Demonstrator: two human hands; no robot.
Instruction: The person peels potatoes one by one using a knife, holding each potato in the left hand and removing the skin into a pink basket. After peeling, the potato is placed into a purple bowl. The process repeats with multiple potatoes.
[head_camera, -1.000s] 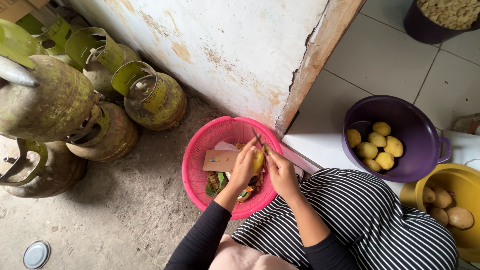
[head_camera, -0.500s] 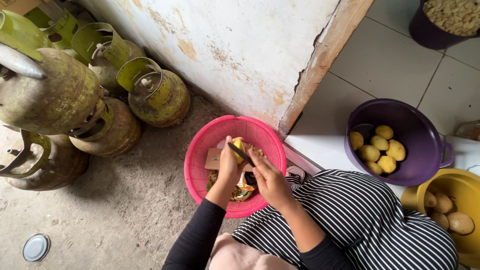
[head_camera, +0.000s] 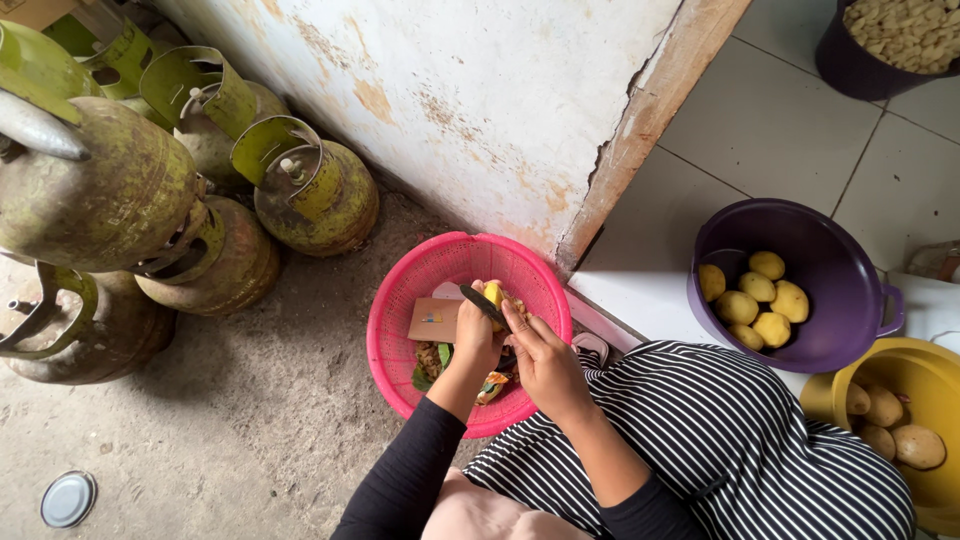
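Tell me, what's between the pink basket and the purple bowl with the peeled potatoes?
In the head view, only bare white tiled floor lies between the pink basket and the purple bowl, beside the doorframe's foot.

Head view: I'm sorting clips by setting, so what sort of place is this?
Probably a home's back kitchen area: green gas cylinders beside a stained wall, and a purple bowl of peeled potatoes on the tiled floor.
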